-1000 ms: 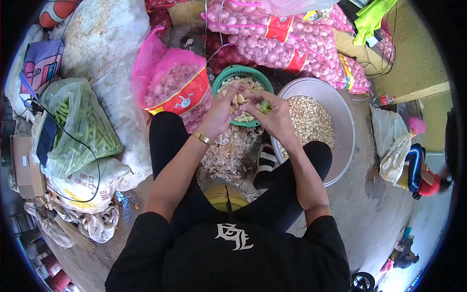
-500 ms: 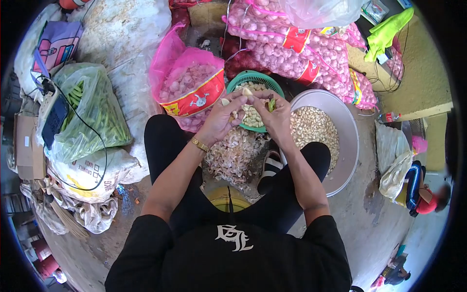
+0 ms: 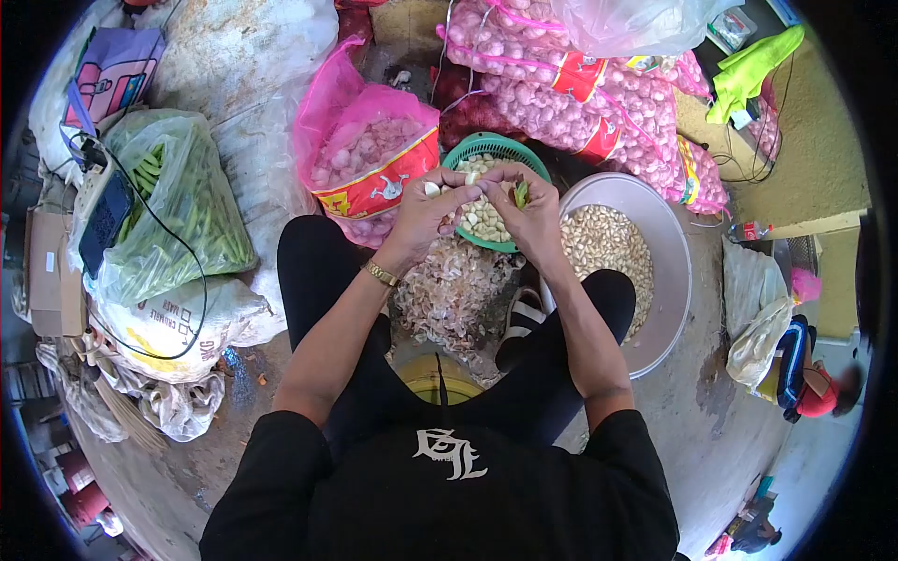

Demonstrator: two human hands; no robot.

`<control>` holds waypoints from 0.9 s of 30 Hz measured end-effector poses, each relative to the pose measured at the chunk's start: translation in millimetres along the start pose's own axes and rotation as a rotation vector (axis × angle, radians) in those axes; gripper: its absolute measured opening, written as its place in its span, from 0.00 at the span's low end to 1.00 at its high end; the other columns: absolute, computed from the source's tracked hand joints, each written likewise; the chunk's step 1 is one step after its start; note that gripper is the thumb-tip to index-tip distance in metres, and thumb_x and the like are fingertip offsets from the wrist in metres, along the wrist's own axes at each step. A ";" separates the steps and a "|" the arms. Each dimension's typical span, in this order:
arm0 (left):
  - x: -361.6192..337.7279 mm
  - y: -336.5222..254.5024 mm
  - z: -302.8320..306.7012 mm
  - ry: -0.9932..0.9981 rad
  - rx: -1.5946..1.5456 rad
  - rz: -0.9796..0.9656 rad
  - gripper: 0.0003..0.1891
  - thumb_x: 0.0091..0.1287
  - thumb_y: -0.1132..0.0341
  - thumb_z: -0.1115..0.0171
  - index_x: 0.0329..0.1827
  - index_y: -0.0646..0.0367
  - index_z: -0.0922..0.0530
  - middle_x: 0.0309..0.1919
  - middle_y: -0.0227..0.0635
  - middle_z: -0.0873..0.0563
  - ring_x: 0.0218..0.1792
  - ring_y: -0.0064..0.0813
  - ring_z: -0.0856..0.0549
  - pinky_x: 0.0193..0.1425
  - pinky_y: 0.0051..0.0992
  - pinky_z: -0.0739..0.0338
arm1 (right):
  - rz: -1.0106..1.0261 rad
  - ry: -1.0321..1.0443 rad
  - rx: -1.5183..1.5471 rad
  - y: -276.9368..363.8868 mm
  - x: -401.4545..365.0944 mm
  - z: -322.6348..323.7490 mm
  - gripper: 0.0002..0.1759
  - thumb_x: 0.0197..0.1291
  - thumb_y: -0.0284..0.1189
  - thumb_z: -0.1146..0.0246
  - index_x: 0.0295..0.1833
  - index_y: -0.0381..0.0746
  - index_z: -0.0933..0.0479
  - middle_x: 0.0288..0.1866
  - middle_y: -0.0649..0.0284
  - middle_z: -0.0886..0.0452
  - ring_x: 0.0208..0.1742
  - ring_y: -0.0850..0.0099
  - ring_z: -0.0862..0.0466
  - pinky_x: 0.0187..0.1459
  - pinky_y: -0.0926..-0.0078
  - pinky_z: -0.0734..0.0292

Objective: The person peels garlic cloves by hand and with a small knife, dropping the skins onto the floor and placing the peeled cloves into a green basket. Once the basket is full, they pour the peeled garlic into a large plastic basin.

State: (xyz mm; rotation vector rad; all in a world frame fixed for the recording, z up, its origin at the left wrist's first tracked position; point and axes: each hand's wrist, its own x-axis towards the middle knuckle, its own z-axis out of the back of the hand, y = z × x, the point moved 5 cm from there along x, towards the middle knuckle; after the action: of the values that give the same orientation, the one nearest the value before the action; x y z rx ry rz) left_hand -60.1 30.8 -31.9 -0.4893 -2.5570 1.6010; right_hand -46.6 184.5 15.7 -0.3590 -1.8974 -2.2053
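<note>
Two hands working close together: we're seeing left hand (image 3: 423, 213) pinching a garlic clove (image 3: 432, 189), right hand (image 3: 533, 217) gripping a small green tool (image 3: 520, 194), both over the green basket (image 3: 496, 141)'s near rim. We're flagging slip risk: tool nicking the left hand, clove dropping onto peel pile (image 3: 449, 292).

A white angular monogram (image 3: 452, 453) is showing on the person's black shirt (image 3: 561, 510), its letters unclear. Dark print is running across the white woven sack (image 3: 173, 323) at the floor's left edge, too small to read. The red label (image 3: 379, 184) on the pink plastic bag (image 3: 323, 112) is carrying a white cartoon figure, with no legible wording.
</note>
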 end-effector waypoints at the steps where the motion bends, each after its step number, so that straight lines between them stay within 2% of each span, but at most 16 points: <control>1: 0.6 0.6 -0.1 0.006 0.002 -0.013 0.07 0.67 0.67 0.31 0.43 0.57 0.19 0.26 0.23 0.19 0.19 0.09 0.27 0.17 0.13 0.39 | 0.027 0.050 -0.062 -0.2 2.0 -0.4 0.05 0.61 0.21 0.33 0.42 0.34 0.21 0.36 0.63 0.18 0.41 0.76 0.20 0.44 0.76 0.26; 3: -0.5 -0.5 -2.3 0.012 0.006 -0.024 0.08 0.67 0.67 0.31 0.44 0.57 0.19 0.28 0.24 0.18 0.20 0.10 0.27 0.18 0.13 0.39 | 0.053 0.098 -0.123 0.0 3.0 -0.8 0.05 0.61 0.19 0.34 0.42 0.34 0.22 0.36 0.63 0.20 0.41 0.75 0.20 0.43 0.76 0.26; 5: -3.6 2.3 -5.8 -0.020 -0.141 0.113 0.09 0.69 0.65 0.32 0.47 0.57 0.21 0.32 0.28 0.17 0.22 0.11 0.26 0.18 0.13 0.39 | 0.132 0.175 -0.180 5.9 3.4 -3.7 0.05 0.65 0.15 0.39 0.43 0.34 0.25 0.40 0.66 0.24 0.45 0.78 0.24 0.48 0.78 0.27; 6: -2.9 2.5 -5.4 -0.019 -0.140 0.114 0.09 0.69 0.65 0.32 0.47 0.57 0.21 0.32 0.28 0.17 0.22 0.11 0.26 0.18 0.13 0.39 | 0.132 0.174 -0.180 7.9 4.3 -3.0 0.05 0.65 0.15 0.39 0.43 0.34 0.25 0.40 0.66 0.24 0.45 0.78 0.24 0.48 0.78 0.27; 8: -2.3 7.9 -7.9 0.078 -0.324 0.202 0.12 0.72 0.60 0.36 0.49 0.58 0.20 0.22 0.24 0.21 0.16 0.13 0.28 0.18 0.14 0.36 | 0.181 0.214 -0.098 15.8 4.4 -3.5 0.11 0.58 0.11 0.40 0.43 0.35 0.26 0.42 0.61 0.25 0.46 0.73 0.21 0.48 0.79 0.28; 9: -0.8 10.3 -4.8 0.079 -0.324 0.202 0.12 0.72 0.60 0.36 0.49 0.58 0.20 0.22 0.24 0.21 0.16 0.13 0.28 0.18 0.14 0.36 | 0.182 0.214 -0.099 18.1 4.3 -3.3 0.11 0.58 0.11 0.40 0.43 0.35 0.26 0.42 0.61 0.25 0.46 0.73 0.21 0.48 0.79 0.28; 11: 2.2 16.7 1.8 0.068 -0.523 0.266 0.11 0.73 0.61 0.38 0.51 0.57 0.22 0.39 0.30 0.15 0.25 0.13 0.25 0.19 0.11 0.38 | 0.314 0.218 -0.298 28.4 -0.6 -5.5 0.19 0.49 0.12 0.38 0.47 0.38 0.26 0.44 0.57 0.25 0.44 0.60 0.18 0.42 0.68 0.23; 12: 4.4 14.7 4.1 0.069 -0.523 0.266 0.11 0.73 0.61 0.38 0.51 0.57 0.22 0.39 0.30 0.15 0.25 0.13 0.25 0.19 0.11 0.38 | 0.314 0.218 -0.298 32.4 -4.0 -3.7 0.19 0.49 0.12 0.38 0.47 0.38 0.26 0.44 0.57 0.25 0.44 0.60 0.18 0.42 0.68 0.23; 14: 9.6 8.5 11.0 0.040 -0.425 0.204 0.13 0.74 0.59 0.39 0.54 0.57 0.22 0.40 0.29 0.15 0.25 0.12 0.25 0.19 0.11 0.37 | 0.201 0.401 -0.379 31.3 -11.5 -4.8 0.17 0.49 0.09 0.39 0.43 0.37 0.23 0.41 0.59 0.24 0.45 0.63 0.18 0.46 0.72 0.23; 15: 9.2 7.1 12.1 0.039 -0.425 0.202 0.13 0.74 0.59 0.39 0.54 0.57 0.22 0.40 0.29 0.15 0.25 0.12 0.25 0.19 0.11 0.37 | 0.203 0.403 -0.378 28.0 -13.1 -1.7 0.17 0.49 0.09 0.39 0.43 0.37 0.23 0.41 0.59 0.24 0.45 0.63 0.18 0.46 0.72 0.23; 17: 8.1 2.2 12.2 0.078 -0.407 0.147 0.16 0.74 0.58 0.40 0.57 0.58 0.22 0.40 0.29 0.15 0.25 0.11 0.24 0.18 0.11 0.37 | 0.134 0.623 -0.388 12.5 -21.7 -6.2 0.13 0.50 0.14 0.34 0.41 0.38 0.21 0.33 0.62 0.21 0.37 0.63 0.17 0.43 0.71 0.21; 18: 6.8 0.5 10.3 0.077 -0.408 0.148 0.16 0.74 0.58 0.40 0.57 0.58 0.22 0.40 0.29 0.15 0.25 0.11 0.24 0.18 0.11 0.37 | 0.133 0.623 -0.388 13.1 -23.5 -6.4 0.13 0.50 0.14 0.34 0.41 0.38 0.21 0.33 0.62 0.21 0.37 0.63 0.17 0.43 0.71 0.21; 20: 4.7 -5.1 6.9 0.066 -0.326 0.123 0.17 0.75 0.57 0.40 0.58 0.59 0.22 0.40 0.29 0.15 0.24 0.10 0.24 0.18 0.11 0.36 | 0.101 0.637 -0.392 13.9 -25.5 -7.4 0.10 0.53 0.21 0.30 0.41 0.38 0.20 0.27 0.64 0.20 0.30 0.69 0.19 0.39 0.74 0.23; 24: -1.7 -16.7 3.2 0.135 -0.254 0.114 0.18 0.75 0.58 0.40 0.60 0.60 0.22 0.36 0.29 0.15 0.22 0.10 0.25 0.18 0.11 0.36 | 0.076 0.565 -0.280 23.1 -17.6 -9.0 0.12 0.55 0.24 0.27 0.44 0.37 0.20 0.29 0.65 0.20 0.32 0.76 0.21 0.39 0.76 0.25; 26: -5.3 -20.8 2.9 0.154 -0.127 0.114 0.16 0.74 0.59 0.39 0.57 0.61 0.20 0.32 0.28 0.15 0.19 0.10 0.26 0.17 0.12 0.36 | 0.106 0.212 -0.153 29.4 -10.9 -6.8 0.12 0.58 0.25 0.28 0.46 0.36 0.20 0.34 0.68 0.20 0.36 0.81 0.23 0.39 0.79 0.27; 27: -6.5 -21.6 2.5 0.153 -0.127 0.115 0.16 0.74 0.59 0.39 0.57 0.61 0.20 0.32 0.28 0.15 0.19 0.10 0.26 0.17 0.12 0.36 | 0.105 0.212 -0.153 26.0 -11.6 -9.9 0.12 0.58 0.25 0.28 0.46 0.36 0.20 0.34 0.68 0.20 0.36 0.81 0.23 0.39 0.79 0.27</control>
State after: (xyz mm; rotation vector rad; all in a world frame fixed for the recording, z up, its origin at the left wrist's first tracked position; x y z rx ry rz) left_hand -59.4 18.0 -13.2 -0.7520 -2.5674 1.3786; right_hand -27.8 170.9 35.0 -0.2323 -1.5720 -2.2258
